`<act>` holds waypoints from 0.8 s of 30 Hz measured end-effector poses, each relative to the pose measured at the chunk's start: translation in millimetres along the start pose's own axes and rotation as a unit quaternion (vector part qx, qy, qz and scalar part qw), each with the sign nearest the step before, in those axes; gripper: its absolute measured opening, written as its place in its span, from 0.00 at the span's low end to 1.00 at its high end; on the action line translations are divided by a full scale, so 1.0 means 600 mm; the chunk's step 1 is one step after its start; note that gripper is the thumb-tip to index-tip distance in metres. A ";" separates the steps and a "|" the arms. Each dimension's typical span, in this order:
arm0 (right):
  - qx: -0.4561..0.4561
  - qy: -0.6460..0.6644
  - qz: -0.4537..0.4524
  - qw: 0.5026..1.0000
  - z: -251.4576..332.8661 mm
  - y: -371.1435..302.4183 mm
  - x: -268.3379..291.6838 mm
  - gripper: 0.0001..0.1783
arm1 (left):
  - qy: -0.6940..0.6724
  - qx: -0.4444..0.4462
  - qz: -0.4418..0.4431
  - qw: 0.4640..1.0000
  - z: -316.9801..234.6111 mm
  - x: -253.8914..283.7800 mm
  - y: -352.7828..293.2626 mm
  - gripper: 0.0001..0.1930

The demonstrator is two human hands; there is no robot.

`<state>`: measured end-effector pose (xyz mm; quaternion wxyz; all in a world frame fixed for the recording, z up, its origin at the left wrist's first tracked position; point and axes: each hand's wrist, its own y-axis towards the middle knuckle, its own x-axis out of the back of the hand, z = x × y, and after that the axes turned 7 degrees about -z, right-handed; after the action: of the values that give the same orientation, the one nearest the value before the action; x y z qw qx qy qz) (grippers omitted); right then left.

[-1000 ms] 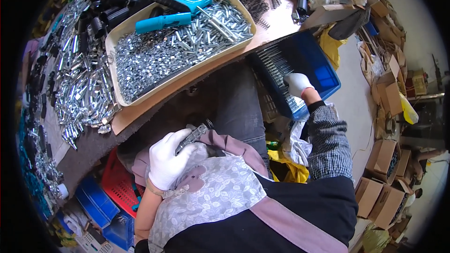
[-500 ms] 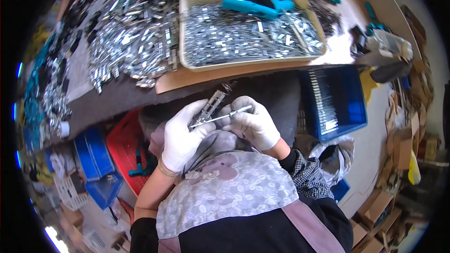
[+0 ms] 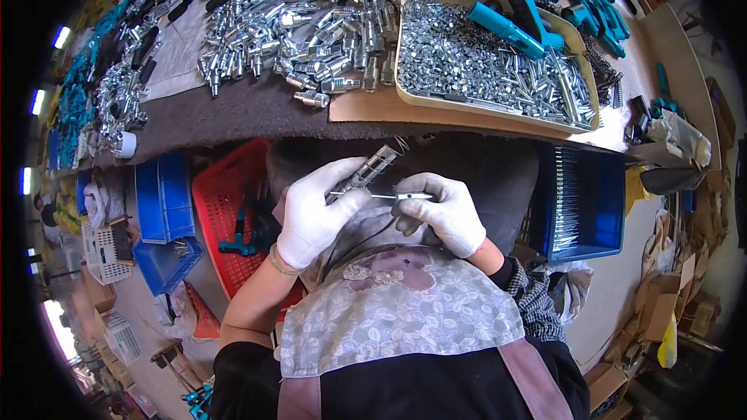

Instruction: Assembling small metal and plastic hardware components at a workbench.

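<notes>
My left hand (image 3: 315, 214), in a white glove, is closed around a silver slotted metal cylinder (image 3: 375, 166), which tilts up and away to the right. A thin coil spring (image 3: 401, 145) sticks out at its far end. Level between my hands lies a thin metal rod (image 3: 379, 196); its left end meets my left thumb. My right hand (image 3: 450, 219), gloved too with greyed fingertips, pinches a small silver sleeve (image 3: 411, 196) at the rod's right end. Both hands are above my lap, in front of the bench edge.
On the bench, a cream tray (image 3: 498, 113) holds small metal parts and a teal handle (image 3: 506, 29). Piled metal cylinders (image 3: 311, 39) lie left of it, teal handles (image 3: 603, 12) behind. Below are a red basket (image 3: 214, 194), blue bins (image 3: 163, 198) and a blue crate of rods (image 3: 607, 210).
The rod has gone from slanted to nearly level. My right fingers now pinch the sleeve at its right end. My left hand keeps the cylinder, and the whole view has shifted.
</notes>
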<state>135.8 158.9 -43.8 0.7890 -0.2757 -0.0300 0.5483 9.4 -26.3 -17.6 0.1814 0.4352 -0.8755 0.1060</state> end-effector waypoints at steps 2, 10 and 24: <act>-0.015 0.010 0.006 1.000 -0.001 0.003 -0.001 0.16 | -0.001 -0.063 -0.018 0.998 0.007 -0.002 -0.001 0.21; -0.046 0.043 0.019 0.998 -0.010 0.004 0.005 0.14 | -0.008 -0.067 -0.012 0.998 0.008 -0.007 -0.001 0.21; 0.120 -0.157 -0.129 0.972 0.088 -0.041 0.120 0.07 | 0.097 -0.186 0.021 0.977 0.003 0.015 -0.004 0.17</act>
<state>166.7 237.8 -5.8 0.8660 -0.0829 -0.1228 0.4777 6.0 -35.0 -15.7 0.3413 0.3627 -0.8670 -0.0134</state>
